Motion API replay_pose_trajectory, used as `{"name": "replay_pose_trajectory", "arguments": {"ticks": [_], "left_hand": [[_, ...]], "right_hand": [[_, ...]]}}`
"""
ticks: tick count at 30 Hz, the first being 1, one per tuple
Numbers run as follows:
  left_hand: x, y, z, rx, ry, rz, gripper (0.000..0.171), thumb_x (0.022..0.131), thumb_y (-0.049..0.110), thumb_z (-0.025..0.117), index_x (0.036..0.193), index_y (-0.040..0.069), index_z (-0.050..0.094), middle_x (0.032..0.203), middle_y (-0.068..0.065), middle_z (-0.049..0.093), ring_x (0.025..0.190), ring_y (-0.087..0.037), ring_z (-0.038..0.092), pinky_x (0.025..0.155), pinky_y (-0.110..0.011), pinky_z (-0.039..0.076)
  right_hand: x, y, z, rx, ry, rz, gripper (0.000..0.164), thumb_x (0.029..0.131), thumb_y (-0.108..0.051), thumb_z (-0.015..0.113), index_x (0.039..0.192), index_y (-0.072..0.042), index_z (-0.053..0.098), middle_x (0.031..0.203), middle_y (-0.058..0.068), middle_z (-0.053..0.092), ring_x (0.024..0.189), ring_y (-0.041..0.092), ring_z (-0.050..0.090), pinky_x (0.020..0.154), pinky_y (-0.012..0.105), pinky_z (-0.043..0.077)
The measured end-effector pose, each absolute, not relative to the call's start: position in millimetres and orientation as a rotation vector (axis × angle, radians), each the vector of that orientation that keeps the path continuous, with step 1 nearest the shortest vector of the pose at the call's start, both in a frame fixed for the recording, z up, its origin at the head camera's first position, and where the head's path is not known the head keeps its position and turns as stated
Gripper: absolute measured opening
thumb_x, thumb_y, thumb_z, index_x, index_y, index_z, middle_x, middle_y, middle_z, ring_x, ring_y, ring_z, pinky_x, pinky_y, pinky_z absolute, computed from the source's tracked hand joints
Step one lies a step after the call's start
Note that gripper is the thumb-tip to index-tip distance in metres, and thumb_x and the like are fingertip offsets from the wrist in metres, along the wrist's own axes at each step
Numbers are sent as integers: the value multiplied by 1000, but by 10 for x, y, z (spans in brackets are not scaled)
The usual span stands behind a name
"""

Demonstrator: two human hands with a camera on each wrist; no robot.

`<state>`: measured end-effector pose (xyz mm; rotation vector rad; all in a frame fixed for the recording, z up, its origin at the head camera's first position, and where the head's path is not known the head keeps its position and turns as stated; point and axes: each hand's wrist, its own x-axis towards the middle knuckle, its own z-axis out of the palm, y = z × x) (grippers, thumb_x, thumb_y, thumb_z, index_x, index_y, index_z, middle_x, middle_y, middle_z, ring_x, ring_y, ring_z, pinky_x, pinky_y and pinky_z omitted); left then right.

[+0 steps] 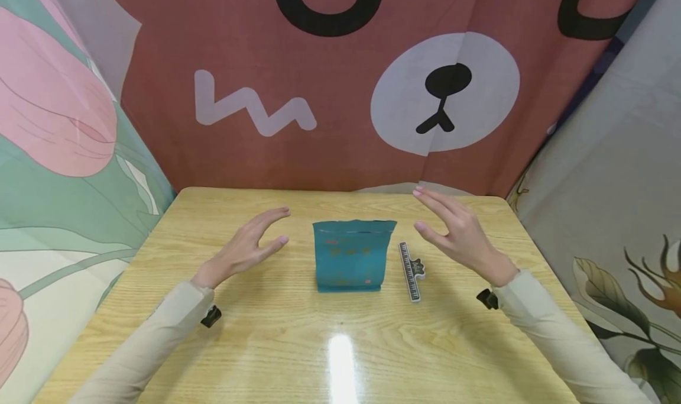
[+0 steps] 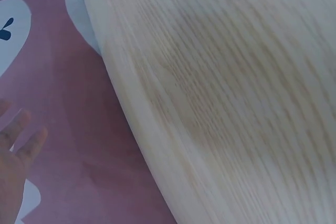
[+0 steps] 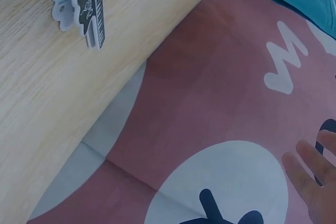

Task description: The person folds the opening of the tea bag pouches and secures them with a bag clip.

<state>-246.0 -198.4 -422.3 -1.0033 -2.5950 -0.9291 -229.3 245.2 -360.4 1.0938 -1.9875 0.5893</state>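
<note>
A teal pouch (image 1: 351, 262) stands upright on the table, its top edge spread a little wider than its base. Just right of it lies a black and white clip (image 1: 411, 271) with ruler-like marks along its bar; the right wrist view shows the same clip (image 3: 90, 9) at the top left. My left hand (image 1: 247, 241) hovers left of the pouch, apart from it, fingers extended and thumb spread. On the other side my right hand (image 1: 461, 232) is raised above the table beyond the clip, fingers extended, touching nothing. Both palms face inward.
The wooden table (image 1: 266, 345) has a bright light reflection near its front. Behind it hangs a reddish-brown curtain (image 1: 239, 161) with a bear drawing. Patterned cloths hang at the left (image 1: 64, 215) and right. Dark straps or mounts sit at both wrists.
</note>
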Motion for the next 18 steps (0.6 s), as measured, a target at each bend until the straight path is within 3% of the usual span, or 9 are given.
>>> {"name": "replay_pose_trajectory", "arguments": {"ticks": [18], "left_hand": [[-2491,-1911,-4131,-1032,-2543,-927,58,99,38,59,152,26,39,154,1,39,141,-25,36,108,-58,31]], "right_hand": [[-2251,2333,-3576,1120,-1934,616,51,100,-39,58,133,0,61,125,15,65,109,33,63,103,27,40]]}}
